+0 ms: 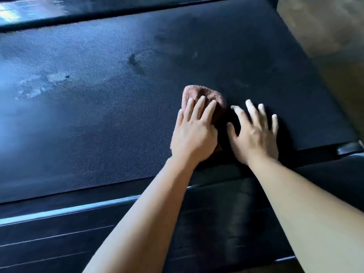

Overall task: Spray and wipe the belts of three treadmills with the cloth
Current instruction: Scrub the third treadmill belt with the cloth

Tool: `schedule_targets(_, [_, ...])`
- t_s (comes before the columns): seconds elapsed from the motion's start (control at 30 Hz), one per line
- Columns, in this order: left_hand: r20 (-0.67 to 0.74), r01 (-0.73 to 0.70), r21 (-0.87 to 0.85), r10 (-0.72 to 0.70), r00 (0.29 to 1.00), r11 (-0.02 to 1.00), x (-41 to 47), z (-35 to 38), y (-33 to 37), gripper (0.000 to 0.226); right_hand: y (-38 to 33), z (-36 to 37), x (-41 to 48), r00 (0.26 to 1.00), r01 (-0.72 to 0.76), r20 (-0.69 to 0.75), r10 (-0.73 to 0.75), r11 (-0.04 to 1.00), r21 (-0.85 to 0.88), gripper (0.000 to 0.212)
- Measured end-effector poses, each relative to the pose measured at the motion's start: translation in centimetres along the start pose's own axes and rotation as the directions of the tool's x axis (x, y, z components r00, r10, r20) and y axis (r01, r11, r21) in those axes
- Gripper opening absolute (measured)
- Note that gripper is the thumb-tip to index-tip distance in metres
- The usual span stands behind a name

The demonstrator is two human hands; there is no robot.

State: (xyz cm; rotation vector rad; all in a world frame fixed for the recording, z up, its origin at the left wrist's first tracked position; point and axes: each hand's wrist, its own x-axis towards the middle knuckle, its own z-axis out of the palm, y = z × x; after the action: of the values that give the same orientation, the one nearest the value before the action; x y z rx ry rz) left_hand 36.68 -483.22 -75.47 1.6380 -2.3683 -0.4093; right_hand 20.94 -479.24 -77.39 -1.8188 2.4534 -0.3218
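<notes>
Past the near side rail (78, 229), just inside the near edge of the belt (102, 123): left hand (194, 134) pressed flat on the brown cloth (202, 94), grip wide with fingers straight and nothing pinched; right hand (254, 136) just beside it, spread bare on the belt, grip wide and holding nothing. Farther along and across the belt, toward its middle: pale smudges (37, 87) and dull patches not yet wiped, hence judged as wiping under way on this belt with much of its surface left. No spray bottle or second treadmill in view beyond the belt's far rail (82, 16); count of finished belts impossible to tell.
</notes>
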Motion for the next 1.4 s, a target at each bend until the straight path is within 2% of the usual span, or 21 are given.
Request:
schedule_targets(0.1, [-0.003,-0.080,0.032,0.080,0.997,0.996,-3.4,-0.2,-1.2,0.065,-0.1,0.1,0.0,1.000,0.000,-0.003,0.000,1.000,-0.005,0.052])
schedule_targets(0.17, [0.002,-0.066,0.049,0.066,0.998,0.997,-5.5,-0.7,-3.0,0.065,0.0,0.1,0.0,1.000,-0.010,0.005,0.010,1.000,-0.001,0.051])
schedule_targets(0.3, [-0.054,0.090,0.061,-0.086,0.995,0.994,-7.1,-2.6,-7.8,0.065,0.0,0.1,-0.1,1.000,-0.007,-0.004,0.007,1.000,0.006,0.052])
schedule_targets(0.4, [-0.101,0.224,0.042,-0.219,0.971,0.974,-4.9,-3.7,-10.9,0.065,-0.1,0.0,-0.1,1.000,-0.006,-0.005,0.006,1.000,0.008,0.052])
schedule_targets(0.5, [-0.148,0.309,0.032,-0.301,0.942,0.951,-0.7,-3.9,-11.6,0.064,-0.1,0.0,0.0,1.000,-0.006,0.000,0.006,1.000,0.004,0.052])
schedule_targets(0.6, [-0.123,0.333,0.025,-0.327,0.937,0.943,3.8,-3.2,-9.6,0.064,-0.2,-0.1,-0.2,1.000,-0.009,-0.007,0.009,1.000,0.016,0.050])
schedule_targets(0.7, [-0.101,0.265,0.029,-0.261,0.960,0.964,5.9,-2.0,-5.5,0.065,-0.3,-0.2,-0.2,1.000,-0.017,-0.002,0.017,0.999,0.027,0.050])
schedule_targets(0.83, [-0.069,0.075,0.022,-0.074,0.995,0.997,3.2,-0.2,-1.1,0.065,-0.2,-0.1,0.0,1.000,-0.016,0.003,0.016,1.000,0.015,0.052])
schedule_targets(0.93, [-0.060,-0.039,0.053,0.042,0.997,0.998,-1.3,0.1,-0.9,0.063,-0.2,-0.2,0.0,1.000,-0.010,-0.013,0.011,1.000,0.027,0.053])
schedule_targets(1.0, [-0.048,-0.059,0.066,0.062,0.997,0.996,-4.0,-0.3,-2.3,0.062,-0.3,-0.2,0.0,1.000,-0.014,-0.011,0.015,0.999,0.031,0.053])
schedule_targets(1.17, [-0.071,0.079,0.051,-0.076,0.995,0.996,-6.0,-2.6,-8.4,0.062,-0.3,-0.1,-0.1,1.000,-0.012,-0.016,0.012,1.000,0.014,0.052])
schedule_targets(1.4, [-0.142,0.295,-0.001,-0.292,0.946,0.955,2.2,-4.1,-12.3,0.062,-0.3,-0.1,-0.1,1.000,-0.014,-0.025,0.014,1.000,0.015,0.053])
